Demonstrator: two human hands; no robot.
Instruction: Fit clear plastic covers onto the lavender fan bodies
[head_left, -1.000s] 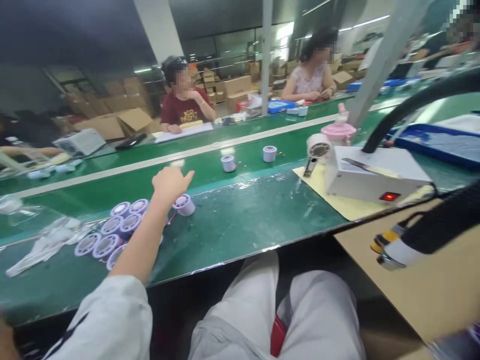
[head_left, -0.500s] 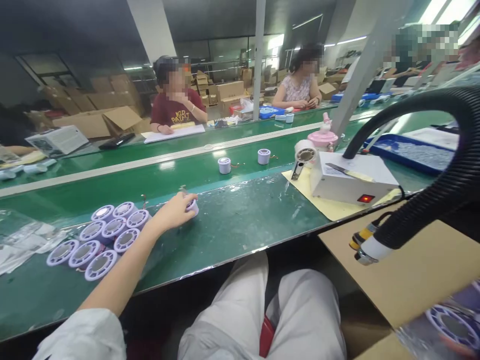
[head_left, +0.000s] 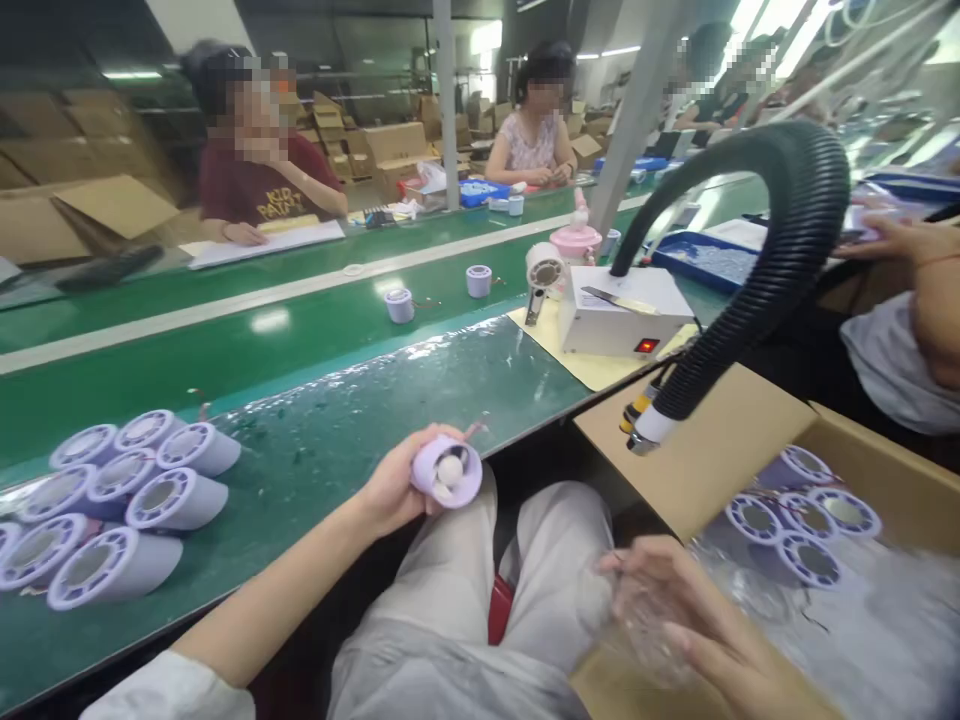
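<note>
My left hand point(head_left: 394, 483) grips a lilac, cup-shaped fan housing point(head_left: 463, 497) over my lap, its open end with a white centre tilted toward me. Thin wires stick out behind it. Low on the right, my right hand point(head_left: 694, 605) is curled round a clear plastic piece point(head_left: 637, 620); motion blur hides its exact shape. Several similar lilac housings point(head_left: 176, 500) stand grouped on the bench at left. More lilac housings point(head_left: 810, 560) sit in a cardboard box point(head_left: 892, 440) beside my right hand, among clear plastic.
Two small housings point(head_left: 400, 306) stand on the green conveyor point(head_left: 300, 320). A white machine point(head_left: 626, 310) with a black flexible hose point(head_left: 814, 180) occupies the bench's right. A co-worker's hand point(head_left: 900, 235) is at far right. Other people sit across the conveyor.
My left hand has brought a housing from the bench to above my lap and turned its open end toward me. My right hand has come into view with clear plastic. The view has swung right.
</note>
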